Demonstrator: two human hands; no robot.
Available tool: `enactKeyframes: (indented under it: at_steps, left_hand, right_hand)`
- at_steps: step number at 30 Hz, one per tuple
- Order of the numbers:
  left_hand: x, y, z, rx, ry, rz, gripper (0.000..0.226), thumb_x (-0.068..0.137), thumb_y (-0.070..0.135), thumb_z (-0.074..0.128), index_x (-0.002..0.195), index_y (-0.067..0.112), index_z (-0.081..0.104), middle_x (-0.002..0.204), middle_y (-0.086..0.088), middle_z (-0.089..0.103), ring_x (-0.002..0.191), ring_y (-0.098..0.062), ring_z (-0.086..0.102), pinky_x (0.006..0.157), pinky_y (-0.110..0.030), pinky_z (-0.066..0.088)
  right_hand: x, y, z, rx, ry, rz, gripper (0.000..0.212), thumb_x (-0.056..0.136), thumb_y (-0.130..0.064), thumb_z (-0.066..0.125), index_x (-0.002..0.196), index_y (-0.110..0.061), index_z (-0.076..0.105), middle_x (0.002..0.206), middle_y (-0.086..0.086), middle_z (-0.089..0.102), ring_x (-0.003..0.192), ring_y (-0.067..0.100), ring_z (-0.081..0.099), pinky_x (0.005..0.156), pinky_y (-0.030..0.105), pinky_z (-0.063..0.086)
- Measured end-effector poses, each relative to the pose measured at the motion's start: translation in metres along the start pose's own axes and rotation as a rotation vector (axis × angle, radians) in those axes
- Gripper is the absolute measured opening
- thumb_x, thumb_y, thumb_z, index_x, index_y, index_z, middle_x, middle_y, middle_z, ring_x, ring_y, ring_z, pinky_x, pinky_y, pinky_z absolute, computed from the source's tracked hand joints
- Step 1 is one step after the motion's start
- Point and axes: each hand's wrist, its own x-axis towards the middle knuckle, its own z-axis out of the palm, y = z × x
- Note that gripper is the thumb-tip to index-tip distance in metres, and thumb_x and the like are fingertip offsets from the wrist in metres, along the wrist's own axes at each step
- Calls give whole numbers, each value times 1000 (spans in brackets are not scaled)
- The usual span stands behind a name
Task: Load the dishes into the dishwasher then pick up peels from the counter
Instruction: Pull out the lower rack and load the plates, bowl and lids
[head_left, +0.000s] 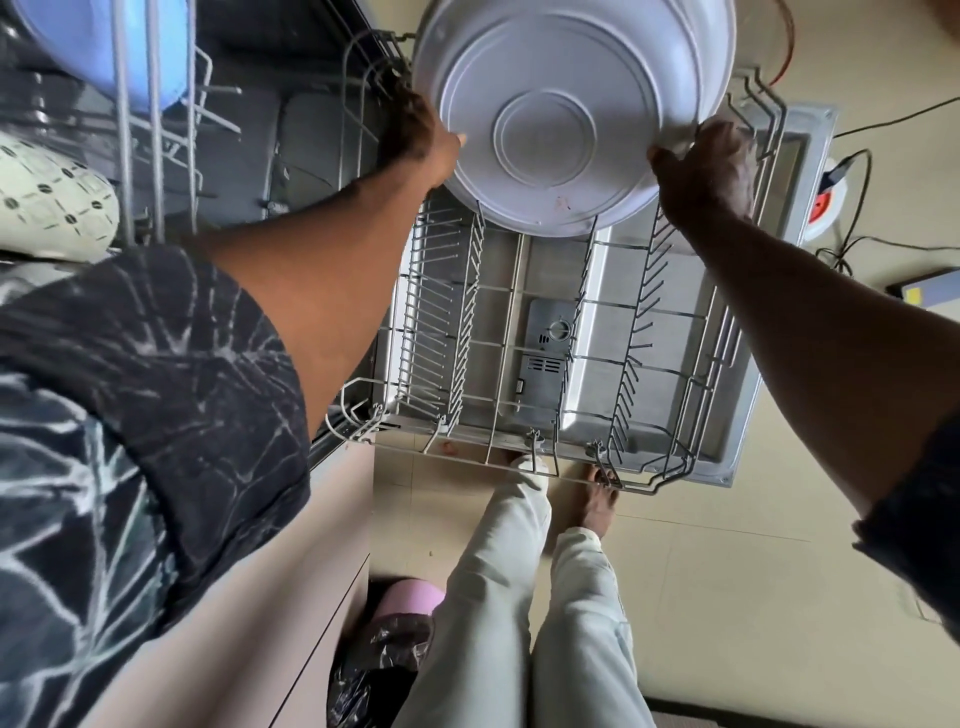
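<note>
A large white bowl is turned bottom-up at the far end of the pulled-out lower dishwasher rack. My left hand grips the bowl's left rim. My right hand grips its right rim. The bowl's near edge sits among the rack's wire tines. A blue bowl sits in the upper rack at the top left. The rest of the lower rack holds nothing.
The open dishwasher door lies under the rack. A patterned cream dish shows at the left edge. A pink bin with a black liner stands by the cabinet. Cables and a power strip lie on the floor at right.
</note>
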Motion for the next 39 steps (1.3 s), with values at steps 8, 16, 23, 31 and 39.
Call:
enactKeyframes:
  at_steps: [8,16,23,31,39]
  left_hand:
    - [-58,-12,-22,82,-75,160,74,96,43,64,149,3,33,148,-18,48,134,-35,49,109,-41,43]
    - [-176,-30,-68,59,10,334,55,100,42,57,139,4,48,137,-18,54,125,-33,49,100,-39,40]
    - [-320,-47,-129,155,137,405,62,97,52,54,132,1,51,132,-20,58,123,-34,53,102,-46,46]
    - [-475,-61,-161,65,375,305,71,99,60,41,143,4,51,147,-19,52,138,-37,46,110,-50,42]
    - [-590,-107,-169,24,533,-49,67,99,55,44,150,12,42,158,-12,39,150,-31,28,120,-45,26]
  right_hand:
    - [-47,4,-25,-67,-106,-41,39,94,-34,62,124,-8,62,130,18,62,120,35,58,95,38,47]
    - [-150,-26,-70,-210,-150,-379,46,92,-26,63,133,-6,58,142,17,52,133,37,43,108,46,36]
    - [-259,-38,-156,-319,-143,-584,60,98,-43,53,148,-11,44,161,12,33,150,37,22,121,52,22]
    - [-363,-45,-232,-318,-98,-863,59,99,-41,50,148,-8,44,161,16,32,150,40,23,121,57,22]
    - [-448,-79,-239,-377,-189,-1115,63,102,-48,45,155,-14,36,168,9,19,156,31,8,125,52,7]
